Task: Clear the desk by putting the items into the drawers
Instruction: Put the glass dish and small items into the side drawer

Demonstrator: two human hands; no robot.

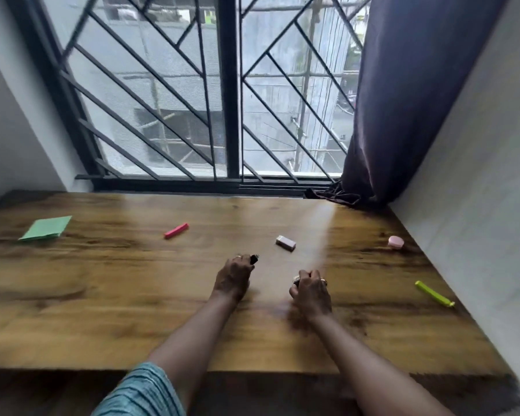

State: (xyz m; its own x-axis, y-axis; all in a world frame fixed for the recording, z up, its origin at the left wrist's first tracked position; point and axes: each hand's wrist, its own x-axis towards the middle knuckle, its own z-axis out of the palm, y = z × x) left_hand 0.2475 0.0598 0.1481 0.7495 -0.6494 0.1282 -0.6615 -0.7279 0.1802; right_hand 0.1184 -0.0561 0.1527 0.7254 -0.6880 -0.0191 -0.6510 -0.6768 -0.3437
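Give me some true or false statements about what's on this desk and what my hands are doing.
1. The left hand grips a small dark object. True.
2. The right hand lies flat and open. False: its fingers curl round a small item.
3. The green paper lies on the right side of the desk. False: it is on the left.
4. The yellow-green marker lies near the right-hand wall. True.
5. The pale eraser lies loose on the desk beyond both hands. True.
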